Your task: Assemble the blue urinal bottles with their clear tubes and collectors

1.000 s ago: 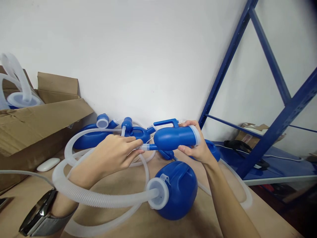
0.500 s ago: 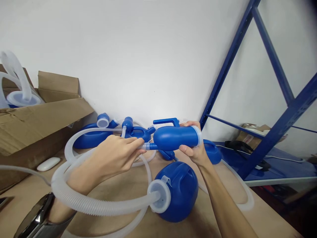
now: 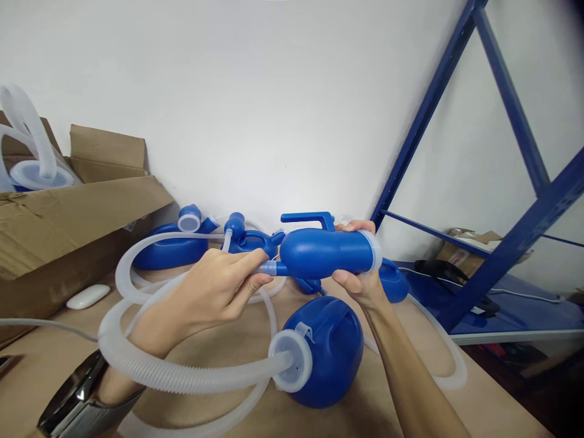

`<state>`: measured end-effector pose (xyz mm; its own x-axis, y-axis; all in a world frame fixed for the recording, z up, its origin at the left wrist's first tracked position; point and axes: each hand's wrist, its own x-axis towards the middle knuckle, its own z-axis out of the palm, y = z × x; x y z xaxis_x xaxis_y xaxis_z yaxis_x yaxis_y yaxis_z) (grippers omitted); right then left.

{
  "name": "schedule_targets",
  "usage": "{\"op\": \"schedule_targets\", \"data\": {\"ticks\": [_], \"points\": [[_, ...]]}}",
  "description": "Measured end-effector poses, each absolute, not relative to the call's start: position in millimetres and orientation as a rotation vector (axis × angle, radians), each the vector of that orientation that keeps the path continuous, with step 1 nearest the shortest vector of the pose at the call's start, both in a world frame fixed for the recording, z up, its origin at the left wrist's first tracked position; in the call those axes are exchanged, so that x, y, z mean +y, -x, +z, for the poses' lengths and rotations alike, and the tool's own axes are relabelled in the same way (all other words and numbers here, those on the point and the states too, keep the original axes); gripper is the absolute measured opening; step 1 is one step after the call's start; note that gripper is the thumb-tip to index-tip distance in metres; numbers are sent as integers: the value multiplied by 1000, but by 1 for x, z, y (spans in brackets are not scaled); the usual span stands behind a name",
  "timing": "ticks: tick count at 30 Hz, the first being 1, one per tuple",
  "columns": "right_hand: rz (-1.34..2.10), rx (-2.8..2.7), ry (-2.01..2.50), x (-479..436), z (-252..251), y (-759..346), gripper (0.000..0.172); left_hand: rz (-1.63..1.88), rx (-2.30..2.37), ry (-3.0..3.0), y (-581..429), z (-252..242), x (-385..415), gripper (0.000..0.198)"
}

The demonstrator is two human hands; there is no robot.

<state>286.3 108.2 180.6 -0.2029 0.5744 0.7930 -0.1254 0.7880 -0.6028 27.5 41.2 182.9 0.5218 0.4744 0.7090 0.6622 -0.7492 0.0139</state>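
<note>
My left hand (image 3: 214,286) pinches the hose end (image 3: 267,268) at the blue handset (image 3: 326,252); my right hand (image 3: 360,277) grips its wide end. A skewed push could kink the hose.

Both forearms come up from the bottom edge of the frame and meet near its centre. The left hand (image 3: 214,289) sits left of centre, back of the hand upward, wrist slightly bent, fingers curled and pinched together with the thumb at their tips. A band circles the left wrist at the lower left corner. The right hand (image 3: 360,274) is right of centre, forearm rising steeply from the lower right, wrist cocked back. Its fingers arch over the top while the thumb presses underneath; the palm is mostly hidden, so the grip looks firm, as far as I can tell.
</note>
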Motion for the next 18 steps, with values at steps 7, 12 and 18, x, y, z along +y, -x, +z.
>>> {"op": "schedule_targets", "data": {"ticks": [7,12,18], "points": [[639,-1697,421,103,186,-288,62,-944,-981,2466,-31,186,33,26],[639,-1712,424,99,187,-289,61,-823,-969,2374,-33,187,35,30],[549,-1818,432,93,193,-293,61,-669,-1061,2432,-39,179,40,32]]}}
